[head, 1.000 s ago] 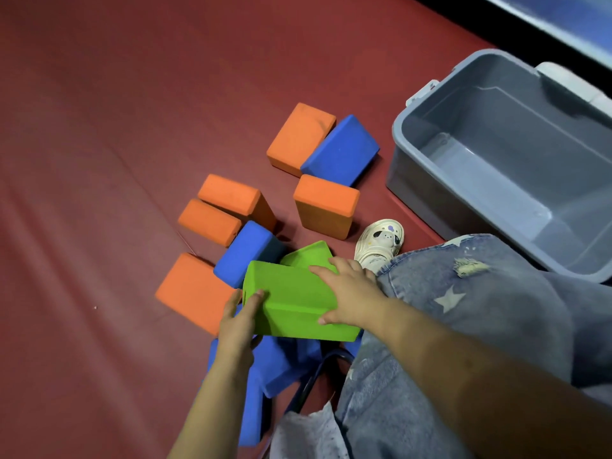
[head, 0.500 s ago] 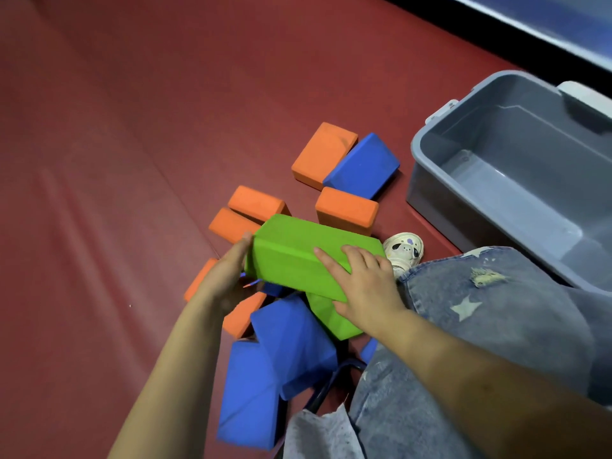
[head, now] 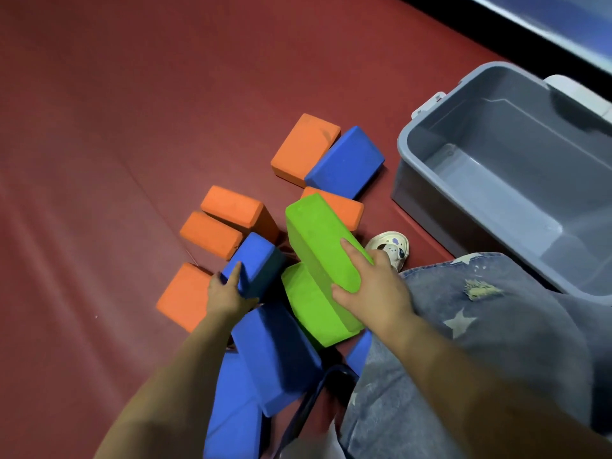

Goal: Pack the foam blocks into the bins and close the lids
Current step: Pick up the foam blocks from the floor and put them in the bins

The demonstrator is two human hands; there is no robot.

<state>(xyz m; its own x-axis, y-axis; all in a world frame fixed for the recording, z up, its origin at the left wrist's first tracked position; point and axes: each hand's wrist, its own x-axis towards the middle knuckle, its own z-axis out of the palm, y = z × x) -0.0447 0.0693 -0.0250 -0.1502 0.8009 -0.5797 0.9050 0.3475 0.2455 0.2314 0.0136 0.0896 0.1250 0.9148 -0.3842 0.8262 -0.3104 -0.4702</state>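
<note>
My right hand [head: 374, 286] grips a green foam block [head: 318, 240], lifted and tilted above a second green block [head: 314, 309] on the floor. My left hand [head: 227, 293] grips the near end of a blue block [head: 255, 263]. Several orange blocks [head: 231, 213] and more blue blocks [head: 344, 160] lie scattered on the red floor. An open grey bin [head: 516, 167] stands at the right with nothing inside it. No lid is in sight.
My knee in torn jeans [head: 480, 342] and a white shoe [head: 390, 246] sit between the blocks and the bin. Two blue blocks [head: 275, 356] lie by a dark chair leg [head: 308, 402]. Red floor mat [head: 116, 127] stretches away to the left.
My left hand let go of the green block and took hold of the blue block. My right hand alone now carries the green block, turned and shifted to the right.
</note>
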